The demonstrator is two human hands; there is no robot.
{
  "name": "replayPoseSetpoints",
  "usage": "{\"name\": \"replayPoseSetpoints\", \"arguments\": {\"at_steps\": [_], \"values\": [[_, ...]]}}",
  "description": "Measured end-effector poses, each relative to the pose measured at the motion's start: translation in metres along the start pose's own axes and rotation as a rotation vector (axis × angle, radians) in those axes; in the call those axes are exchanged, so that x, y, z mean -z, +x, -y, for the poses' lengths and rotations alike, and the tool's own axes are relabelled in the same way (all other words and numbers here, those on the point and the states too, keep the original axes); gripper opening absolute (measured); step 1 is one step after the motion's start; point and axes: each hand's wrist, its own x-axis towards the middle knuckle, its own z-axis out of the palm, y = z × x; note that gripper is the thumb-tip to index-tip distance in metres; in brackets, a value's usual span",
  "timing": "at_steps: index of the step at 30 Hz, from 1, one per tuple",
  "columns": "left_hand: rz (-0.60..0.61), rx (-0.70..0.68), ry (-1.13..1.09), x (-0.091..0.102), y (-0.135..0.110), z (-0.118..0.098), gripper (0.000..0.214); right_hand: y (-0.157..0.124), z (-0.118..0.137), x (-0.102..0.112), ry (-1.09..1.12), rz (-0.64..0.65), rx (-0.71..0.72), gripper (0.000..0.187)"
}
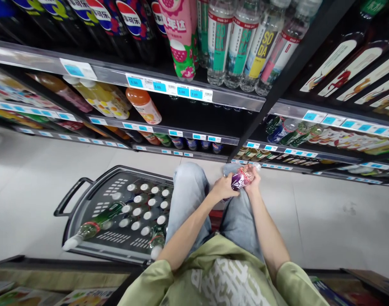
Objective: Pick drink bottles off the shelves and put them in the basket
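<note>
Holding a purple-labelled bottle [240, 180] are the left hand [222, 188] and right hand [254, 180].

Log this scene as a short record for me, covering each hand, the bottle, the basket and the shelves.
Left hand: grips the lower part of the bottle
Right hand: holds it nearer the cap
Purple-labelled bottle: tilted, pale cap toward the upper right
Basket: on the person's left, many white-capped bottles upright, one green-labelled bottle slanting across the left side
Shelves ahead: soda bottles above, orange drink bottle below
</note>
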Motion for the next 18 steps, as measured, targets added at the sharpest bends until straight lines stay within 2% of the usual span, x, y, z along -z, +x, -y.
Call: {"name": "replayPoseSetpoints", "arguments": {"at_steps": [7,18], "values": [[-0.022,-0.068,-0.013,-0.005,0.000,0.002,0.065,-0.002,0.001,-0.002,-0.045,0.011,-0.014,0.029],[0.086,-0.157,-0.078,-0.001,0.005,0.011,0.067,-0.002,0.007,0.003,-0.090,0.044,-0.069,0.032]]}}
